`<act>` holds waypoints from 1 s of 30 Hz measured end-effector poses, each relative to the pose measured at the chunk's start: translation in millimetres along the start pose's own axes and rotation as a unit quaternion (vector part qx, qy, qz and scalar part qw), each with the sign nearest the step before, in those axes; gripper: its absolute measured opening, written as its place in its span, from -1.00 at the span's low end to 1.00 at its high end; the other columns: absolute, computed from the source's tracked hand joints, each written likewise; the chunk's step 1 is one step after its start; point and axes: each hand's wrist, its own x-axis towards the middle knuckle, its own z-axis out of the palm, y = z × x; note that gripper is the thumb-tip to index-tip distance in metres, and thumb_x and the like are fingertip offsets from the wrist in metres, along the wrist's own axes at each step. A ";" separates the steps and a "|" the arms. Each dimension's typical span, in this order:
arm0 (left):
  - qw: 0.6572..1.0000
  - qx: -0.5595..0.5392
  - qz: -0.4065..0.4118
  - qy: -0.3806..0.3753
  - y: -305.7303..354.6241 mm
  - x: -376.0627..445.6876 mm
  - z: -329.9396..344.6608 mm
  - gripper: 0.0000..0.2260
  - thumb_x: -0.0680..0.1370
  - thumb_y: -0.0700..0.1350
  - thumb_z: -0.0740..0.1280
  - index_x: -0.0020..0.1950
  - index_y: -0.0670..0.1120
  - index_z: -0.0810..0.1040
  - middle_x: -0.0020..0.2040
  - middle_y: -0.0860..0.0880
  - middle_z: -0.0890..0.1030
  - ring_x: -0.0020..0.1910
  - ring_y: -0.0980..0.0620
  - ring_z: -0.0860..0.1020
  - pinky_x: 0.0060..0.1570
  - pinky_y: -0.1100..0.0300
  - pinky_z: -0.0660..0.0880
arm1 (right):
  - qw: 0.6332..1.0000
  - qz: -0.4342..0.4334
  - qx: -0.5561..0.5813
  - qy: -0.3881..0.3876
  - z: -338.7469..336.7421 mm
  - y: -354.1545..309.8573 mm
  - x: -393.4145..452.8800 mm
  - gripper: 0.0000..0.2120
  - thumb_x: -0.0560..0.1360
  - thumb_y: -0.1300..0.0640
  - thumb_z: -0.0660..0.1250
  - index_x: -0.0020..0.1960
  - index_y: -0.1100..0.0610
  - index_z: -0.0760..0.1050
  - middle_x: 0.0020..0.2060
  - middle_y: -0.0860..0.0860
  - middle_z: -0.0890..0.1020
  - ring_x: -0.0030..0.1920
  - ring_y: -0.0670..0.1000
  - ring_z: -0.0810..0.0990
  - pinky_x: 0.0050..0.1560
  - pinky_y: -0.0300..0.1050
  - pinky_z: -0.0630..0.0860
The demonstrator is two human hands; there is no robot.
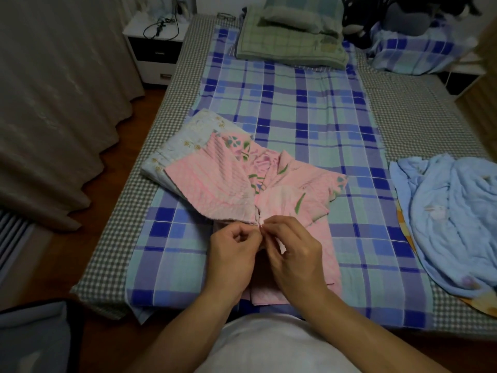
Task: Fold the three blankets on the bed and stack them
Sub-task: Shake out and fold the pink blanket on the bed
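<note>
Pinching the near edge of the pink blanket (231,181), the left hand (233,253) and the right hand (293,250) meet fingertip to fingertip, each with curled fingers closed on a corner of the cloth close to the person's body. No brand, label or writing can be read anywhere.

Three loose blankets show on the bed (118,238). The pink one, quilted and printed with green and blue flowers, fans out from the hands toward the middle of the bed, partly doubled over itself. A pale floral blanket (185,138) lies under its left side, touching it and sticking out toward the bed's left edge. A light blue blanket (443,219) sits crumpled near the right edge, well apart from the pink one, with an orange-yellow lining showing along its near border.

A blue and teal plaid sheet (295,103) covers the middle of the bed, over a grey gingham cover that shows along both sides. At the head end rests a folded green checked quilt (285,47) with one grey-green pillow (290,20) on it, and to the right a pillow in the same blue plaid (414,52).

Left of the bed stands one white bedside cabinet (153,47) with a dark drawer front and a black cable (158,28) on top. Grey curtains (61,90) hang along the left wall above a reddish wooden floor (118,125).
</note>
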 end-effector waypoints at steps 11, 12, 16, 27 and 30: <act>0.999 -0.045 -0.006 -0.028 4.6 -0.8 4.1 -0.86 0.48 -0.31 0.42 -0.21 -0.13 0.72 -0.02 -0.12 0.63 -0.06 0.03 0.65 -0.05 0.21 0.56 | 0.998 0.036 0.048 -0.020 -0.9 12.5 -4.2 -0.80 0.40 0.38 0.48 -0.01 0.28 0.57 0.00 0.09 0.59 0.05 -0.09 0.56 0.07 -0.33 0.46; 1.000 -0.013 0.011 -0.023 5.4 0.4 5.0 -0.86 0.47 -0.32 0.43 -0.22 -0.13 0.72 0.01 -0.08 0.59 -0.08 0.11 0.64 -0.10 0.33 0.53 | 0.998 0.044 0.045 -0.007 -0.1 13.2 -4.1 -0.82 0.39 0.40 0.46 -0.04 0.27 0.56 -0.03 0.08 0.59 0.02 -0.08 0.56 0.04 -0.33 0.46; 0.982 0.122 0.131 -0.065 10.0 13.1 2.4 -0.82 0.51 -0.32 0.39 -0.22 -0.10 0.71 -0.05 0.06 0.62 -0.11 0.27 0.59 -0.15 0.50 0.43 | 0.993 0.090 0.067 0.029 1.3 15.1 -1.2 -0.88 0.40 0.37 0.42 -0.10 0.22 0.57 -0.08 0.02 0.61 -0.03 -0.08 0.59 -0.04 -0.23 0.53; 0.808 0.338 0.395 -0.277 57.9 112.6 28.0 -0.49 0.47 -0.03 0.41 0.41 -0.01 0.45 0.30 0.00 0.55 0.28 0.00 0.51 0.28 0.01 0.46 | 0.933 0.254 0.230 0.106 -61.0 1.2 85.9 -0.81 0.50 0.34 0.40 -0.12 0.06 0.55 -0.21 -0.06 0.64 -0.13 -0.08 0.61 -0.03 -0.20 0.53; 0.806 0.319 0.428 -0.256 119.6 137.3 54.3 -0.66 0.52 0.05 0.40 0.27 0.09 0.45 0.12 0.08 0.60 0.08 0.01 0.60 0.01 0.02 0.54 | 0.966 0.115 0.198 0.117 -140.0 -25.5 161.1 -0.87 0.50 0.25 0.40 -0.12 0.02 0.56 -0.21 -0.03 0.66 -0.14 -0.01 0.63 -0.04 -0.10 0.56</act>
